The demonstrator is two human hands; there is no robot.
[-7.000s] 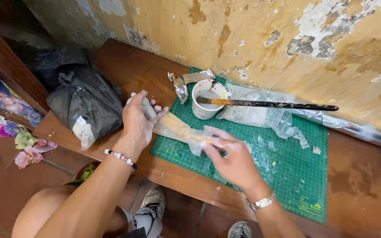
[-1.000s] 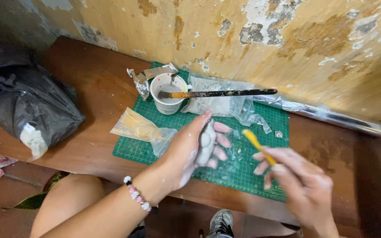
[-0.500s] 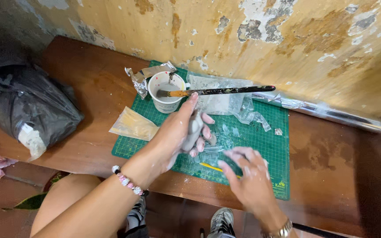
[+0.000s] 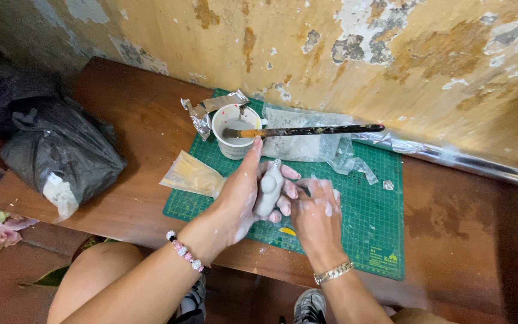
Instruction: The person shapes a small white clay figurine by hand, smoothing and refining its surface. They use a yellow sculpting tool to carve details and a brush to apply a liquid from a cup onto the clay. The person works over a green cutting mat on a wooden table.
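My left hand (image 4: 242, 195) grips a small grey clay figure (image 4: 268, 187) upright over the green cutting mat (image 4: 361, 216). My right hand (image 4: 316, 216) is pressed against the figure's right side, fingers dusted white with clay. A yellow tool (image 4: 287, 231) lies on the mat just below both hands, mostly hidden. Behind the hands stands a white cup (image 4: 235, 132) with a long dark paintbrush (image 4: 313, 130) resting across its rim.
Crinkled clear plastic (image 4: 313, 147) lies on the mat's far side, a yellowish plastic bag (image 4: 192, 175) at its left edge. Foil scraps (image 4: 202, 114) sit by the cup. A black bag (image 4: 61, 156) fills the wooden table's (image 4: 139, 120) left. A foil roll (image 4: 469, 162) lies along the peeling wall.
My right hand held the yellow tool a second ago, then set it down on the mat. It has since come up against the clay figure in my left hand.
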